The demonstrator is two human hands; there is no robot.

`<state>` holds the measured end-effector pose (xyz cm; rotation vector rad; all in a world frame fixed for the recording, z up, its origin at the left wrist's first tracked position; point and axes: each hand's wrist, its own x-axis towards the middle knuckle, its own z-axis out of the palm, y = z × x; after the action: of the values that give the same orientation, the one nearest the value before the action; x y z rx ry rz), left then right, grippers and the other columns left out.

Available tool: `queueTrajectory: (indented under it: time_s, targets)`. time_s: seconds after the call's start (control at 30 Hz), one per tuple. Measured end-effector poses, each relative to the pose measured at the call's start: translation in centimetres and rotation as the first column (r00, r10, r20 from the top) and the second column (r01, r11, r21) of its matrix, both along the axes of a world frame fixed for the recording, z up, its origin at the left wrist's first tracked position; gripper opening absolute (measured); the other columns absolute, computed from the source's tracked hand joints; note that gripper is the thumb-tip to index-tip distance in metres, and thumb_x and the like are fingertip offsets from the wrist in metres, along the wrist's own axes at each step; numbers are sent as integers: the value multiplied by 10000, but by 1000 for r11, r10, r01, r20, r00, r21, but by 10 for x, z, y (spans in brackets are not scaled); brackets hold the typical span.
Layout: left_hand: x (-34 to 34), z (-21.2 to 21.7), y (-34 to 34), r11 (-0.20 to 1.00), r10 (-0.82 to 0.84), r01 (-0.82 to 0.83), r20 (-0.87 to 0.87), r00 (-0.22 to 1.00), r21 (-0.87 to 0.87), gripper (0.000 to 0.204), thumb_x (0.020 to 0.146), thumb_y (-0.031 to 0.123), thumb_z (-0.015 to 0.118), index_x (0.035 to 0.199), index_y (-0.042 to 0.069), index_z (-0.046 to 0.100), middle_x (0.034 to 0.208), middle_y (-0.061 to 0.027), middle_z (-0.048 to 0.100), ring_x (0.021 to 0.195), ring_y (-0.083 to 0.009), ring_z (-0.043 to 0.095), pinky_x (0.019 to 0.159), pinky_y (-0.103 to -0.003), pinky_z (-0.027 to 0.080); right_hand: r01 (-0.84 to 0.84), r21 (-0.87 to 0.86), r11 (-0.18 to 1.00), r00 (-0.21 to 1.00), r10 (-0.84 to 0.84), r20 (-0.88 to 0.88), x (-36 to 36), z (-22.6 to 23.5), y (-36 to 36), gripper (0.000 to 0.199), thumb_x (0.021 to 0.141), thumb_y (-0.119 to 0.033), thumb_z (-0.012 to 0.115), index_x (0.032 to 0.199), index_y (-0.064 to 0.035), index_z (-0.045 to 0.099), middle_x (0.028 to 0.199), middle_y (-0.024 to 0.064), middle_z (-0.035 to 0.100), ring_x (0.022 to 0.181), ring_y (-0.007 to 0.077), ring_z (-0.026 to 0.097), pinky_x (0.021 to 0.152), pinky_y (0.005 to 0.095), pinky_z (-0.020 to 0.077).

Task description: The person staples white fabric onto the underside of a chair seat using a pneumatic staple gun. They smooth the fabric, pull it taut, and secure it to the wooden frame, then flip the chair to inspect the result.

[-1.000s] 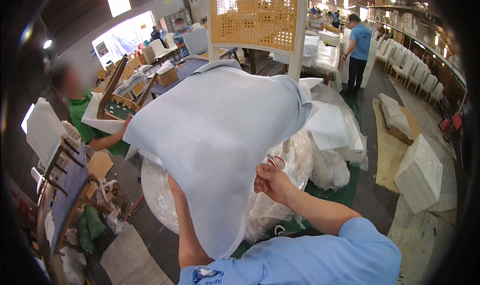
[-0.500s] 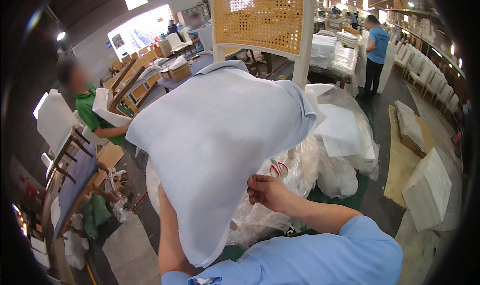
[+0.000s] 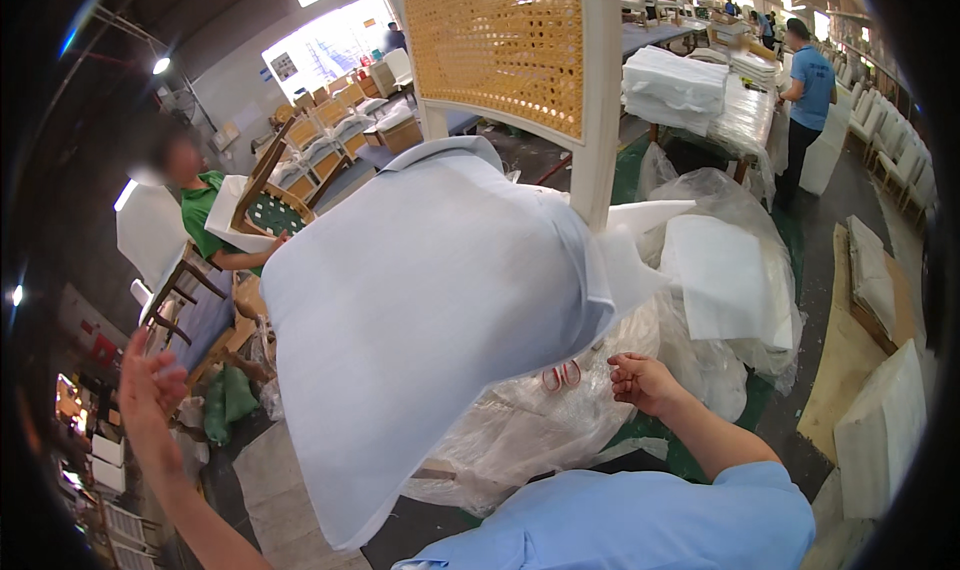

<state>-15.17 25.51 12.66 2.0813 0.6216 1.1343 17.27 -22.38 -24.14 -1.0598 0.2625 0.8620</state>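
Light blue-grey fabric (image 3: 400, 280) lies draped over the seat of a white-framed chair with a woven cane back (image 3: 500, 45). Its near corner hangs down, and its right edge folds loosely by the chair's upright. My left hand (image 3: 152, 390) is raised off to the left, apart from the fabric, fingers spread and holding nothing. To the right of the fabric, my right hand (image 3: 642, 382) hovers with loosely bent fingers and nothing visible in them. Red-handled scissors (image 3: 562, 375) lie just left of it on clear plastic wrap (image 3: 530, 420); their blades are hidden.
On the left, a person in green (image 3: 205, 205) handles a chair frame (image 3: 265, 195). White padding sheets (image 3: 710, 275) lie in plastic at right. A person in blue (image 3: 808, 90) stands by a table with stacked white pieces (image 3: 675, 82). Wrapped white blocks (image 3: 880, 425) rest at far right.
My left hand has come out from beneath the fabric and swung left. My right hand has moved right, away from the fabric's edge. The view has shifted, and the fabric's near corner hangs farther left.
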Motion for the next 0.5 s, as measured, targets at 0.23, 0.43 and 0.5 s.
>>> queueTrajectory:
  time_s: [0.23,0.43,0.5]
  targets:
    - [146,102,-136,665,-82,108,-71,994,739,488,1088,424,508,1451,110,601,1260,-82,694,1086,-131,641,985,-322,483,-85,139,987,996,85,5,28,-21,1,248,1054,-269,592,1192,-64,609,858,50,641,732,197,644,705,371,549]
    - [289,154,-250,426,-467,424,-208,860,799,501,1068,420,536,1459,109,581,1421,-172,621,1348,-287,561,1163,-416,411,-95,213,972,991,113,-74,29,-33,10,266,1084,-283,548,1195,-48,605,849,54,648,728,206,647,697,368,549]
    - [314,156,-286,509,-561,537,-214,800,673,511,1065,383,571,1445,40,575,1407,-186,619,1297,-285,582,1149,-392,417,-112,273,955,990,131,-52,31,-36,9,266,1093,-291,524,1196,-55,590,847,54,653,745,216,647,716,380,544]
